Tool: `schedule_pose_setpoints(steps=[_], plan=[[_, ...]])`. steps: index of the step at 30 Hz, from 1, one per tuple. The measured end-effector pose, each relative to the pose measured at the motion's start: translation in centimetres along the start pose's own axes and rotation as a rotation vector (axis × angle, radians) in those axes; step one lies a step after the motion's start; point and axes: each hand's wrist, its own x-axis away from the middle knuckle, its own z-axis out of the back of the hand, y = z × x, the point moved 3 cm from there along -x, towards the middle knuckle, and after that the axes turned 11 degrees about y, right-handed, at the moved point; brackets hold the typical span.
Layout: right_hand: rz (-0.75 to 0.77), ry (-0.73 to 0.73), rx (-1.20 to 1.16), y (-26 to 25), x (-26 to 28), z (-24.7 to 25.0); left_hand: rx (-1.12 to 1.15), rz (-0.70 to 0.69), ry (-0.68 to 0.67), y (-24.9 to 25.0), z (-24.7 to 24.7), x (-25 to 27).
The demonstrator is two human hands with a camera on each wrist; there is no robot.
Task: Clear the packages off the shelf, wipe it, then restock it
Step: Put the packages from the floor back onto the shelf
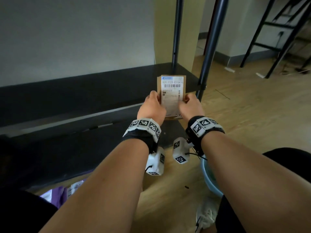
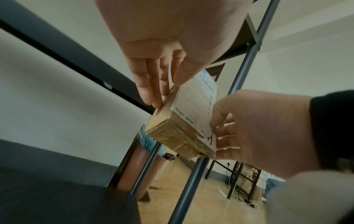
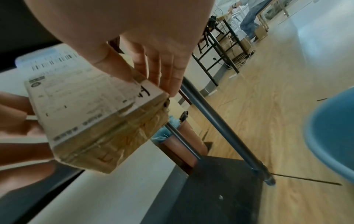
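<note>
Both hands held one box by its long edges, the left hand with thumb on the label and fingers underneath, the right hand pinching the opposite edge the same way, with the box in the air over the right end of the dark shelf. The shelf lay bare (so this was probably restocking). The grips sat on the near half only, so the far end could dip and knock the post just right of it.
</note>
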Motion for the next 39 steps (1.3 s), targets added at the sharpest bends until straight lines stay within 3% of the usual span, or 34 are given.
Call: schedule_pose_setpoints(steps=[3, 9, 15, 22, 28, 35, 39], plan=[[-0.003, 0.041, -0.038, -2.1, -2.2, 0.2, 0.046, -0.004, 0.028, 1.4, 0.5, -2.5], [-0.001, 0.068, -0.083, -5.4, -6.7, -0.4, 0.095, -0.046, -0.050, 2.6, 0.0, -6.8], [0.044, 0.100, -0.022, -6.4, -11.6, -2.5, 0.076, 0.051, -0.036, 2.5, -1.4, -11.0], [0.028, 0.035, 0.034, -5.7, -13.9, -5.1, 0.007, -0.002, -0.146, 2.2, -4.0, -13.0], [0.078, 0.038, 0.059, -5.2, -12.4, -4.5, 0.012, 0.012, -0.150, 1.8, -3.5, -11.9], [0.198, 0.245, 0.030, -5.6, -7.2, -2.6, -0.011, 0.016, 0.142, -0.4, 0.4, -6.9], [0.270, 0.247, 0.013, -4.9, -2.6, -3.4, -0.104, 0.007, 0.167, -3.7, 1.5, -2.4]])
